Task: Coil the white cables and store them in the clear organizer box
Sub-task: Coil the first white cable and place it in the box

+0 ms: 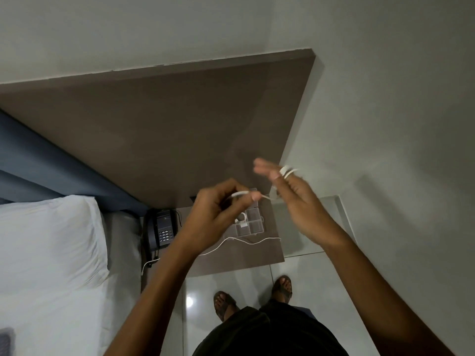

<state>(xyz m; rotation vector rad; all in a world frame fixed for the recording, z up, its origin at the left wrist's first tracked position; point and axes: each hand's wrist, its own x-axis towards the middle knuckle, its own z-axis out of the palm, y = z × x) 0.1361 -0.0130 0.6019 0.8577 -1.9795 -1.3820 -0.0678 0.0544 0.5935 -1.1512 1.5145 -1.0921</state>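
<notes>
My left hand (218,209) pinches a white cable (241,193) between thumb and fingers, raised above the bedside table (244,258). The same cable runs right to my right hand (295,199), where several turns are wound around two raised fingers (286,171). Below my hands the clear organizer box (253,224) stands on the table, with a coiled white cable (241,219) in one compartment. Another white cable (239,241) lies loose and wavy across the table in front of the box.
A black desk phone (160,231) sits on the table's left part beside the bed with its white pillow (48,242). A brown headboard panel (180,124) rises behind. My sandalled feet (253,295) stand on glossy floor tiles.
</notes>
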